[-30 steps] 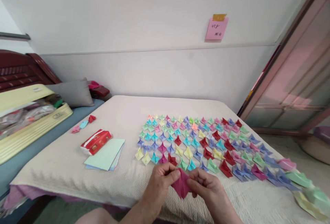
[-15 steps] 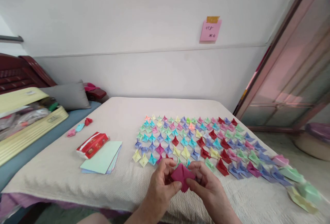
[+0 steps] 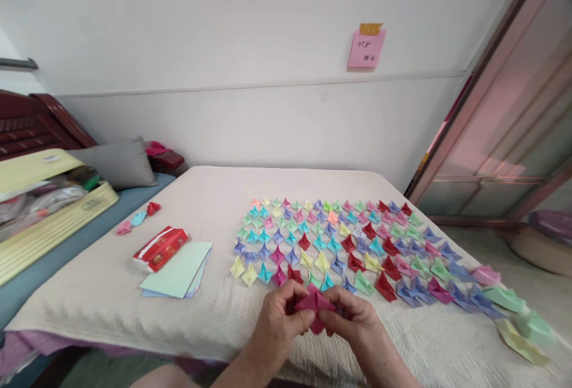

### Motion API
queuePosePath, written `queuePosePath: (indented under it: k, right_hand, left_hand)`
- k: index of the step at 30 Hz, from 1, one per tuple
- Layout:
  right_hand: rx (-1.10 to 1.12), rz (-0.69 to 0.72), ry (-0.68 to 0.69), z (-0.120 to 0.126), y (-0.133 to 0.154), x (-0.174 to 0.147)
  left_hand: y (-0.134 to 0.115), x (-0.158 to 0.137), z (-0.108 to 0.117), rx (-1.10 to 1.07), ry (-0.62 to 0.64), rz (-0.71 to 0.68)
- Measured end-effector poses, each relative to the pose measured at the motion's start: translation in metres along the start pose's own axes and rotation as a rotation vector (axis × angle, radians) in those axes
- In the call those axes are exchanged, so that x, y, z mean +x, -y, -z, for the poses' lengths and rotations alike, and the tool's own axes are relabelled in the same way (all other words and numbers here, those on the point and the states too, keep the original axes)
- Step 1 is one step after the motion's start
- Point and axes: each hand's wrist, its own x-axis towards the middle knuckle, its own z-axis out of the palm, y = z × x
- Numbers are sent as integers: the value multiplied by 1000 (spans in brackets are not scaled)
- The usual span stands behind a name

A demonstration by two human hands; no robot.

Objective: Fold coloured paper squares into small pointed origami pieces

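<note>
Between my two hands is a magenta piece of folded origami paper (image 3: 316, 303), diamond-shaped with a crease down its middle. My left hand (image 3: 286, 316) pinches its left side, thumb on the front face. On the other side, my right hand (image 3: 353, 316) grips it the same way, thumb close to the left one. The fingers behind the paper are partly hidden. Just beyond my hands, rows of small folded paper pieces (image 3: 322, 261) in many colours cover the right half of the white bedspread (image 3: 214, 340).
To the left lie a stack of coloured paper sheets (image 3: 179, 272) and a red tissue pack (image 3: 161, 249). Farther left are a few crumpled paper bits (image 3: 139, 218), a yellow box (image 3: 58, 215) and a grey pillow (image 3: 118, 164). A pink note (image 3: 366, 49) is taped to the wall.
My thumbs have come closer together on the magenta paper, and its upper edges look more folded in. The view has shifted slightly; the other things stay put.
</note>
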Motion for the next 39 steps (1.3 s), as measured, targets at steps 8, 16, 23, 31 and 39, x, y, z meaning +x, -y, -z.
queuePosePath:
  k: [8,16,23,31,39]
  right_hand:
    - [71,-43,-117,-9,-5,-2]
    - [226,-75,-142,-6,2,-4]
    - [179,-55,-73,0,7,-4]
    - [50,-30,-38,6,7,-2]
    - [-123,13,-8,9,7,0]
  left_hand:
    - [8,-1,-7,-110,-203,58]
    - [6,-5,-8,-266,-162,6]
    - [-1,-3,-3,-278,-86,3]
    - [-4,0,0,-165,-61,-4]
    - [-2,3,5,-51,-42,51]
